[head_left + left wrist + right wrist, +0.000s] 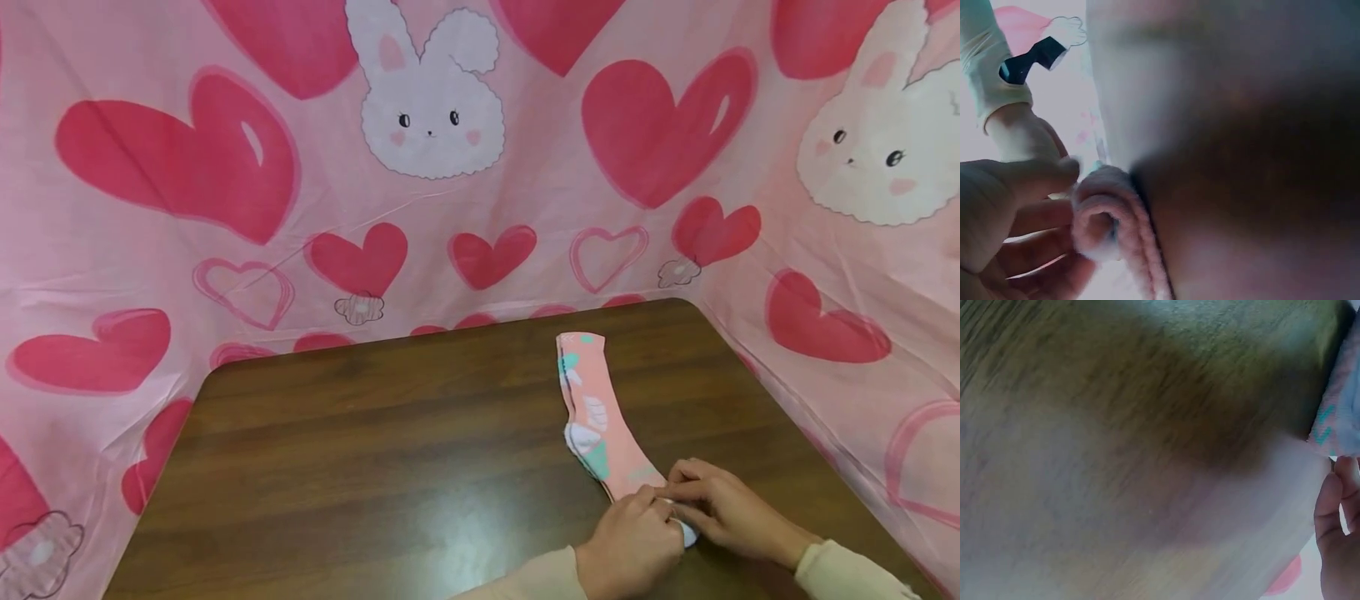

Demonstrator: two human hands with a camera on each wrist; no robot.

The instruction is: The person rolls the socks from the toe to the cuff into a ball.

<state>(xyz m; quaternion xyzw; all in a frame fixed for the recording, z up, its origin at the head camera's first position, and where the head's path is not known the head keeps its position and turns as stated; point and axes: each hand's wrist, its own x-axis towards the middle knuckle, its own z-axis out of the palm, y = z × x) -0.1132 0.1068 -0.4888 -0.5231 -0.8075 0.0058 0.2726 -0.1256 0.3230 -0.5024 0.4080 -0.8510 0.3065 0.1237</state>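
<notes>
Socks (603, 425), salmon pink with white and mint patches, stretch down the right of centre in the head view, lying flat, cuffs at the top and a white heel patch facing left, one layer just peeking out from beneath the other! Down at the lower right, where the toe end sits, it's two hands on the fabric: the left hand (630, 542) grips from the near side, fingers curled over the cloth, while the right hand (720, 508) meets it from the right, fingers bent and pinching the end, with barely a gap between the hands and a bit of white sock showing there. Over to the left wrist view, and look at that: pink fuzzy fabric curled into a roll near the middle left, thumb and fingers right against it! The right wrist view catches fingertips at the sock's edge, far right. All of it rests on a brown wood-look tabletop (360, 450), cream sleeves (540, 579) at the bottom, and behind, a pink cloth (540, 158) printed with red hearts (660, 133) and white rabbits (433, 142).
</notes>
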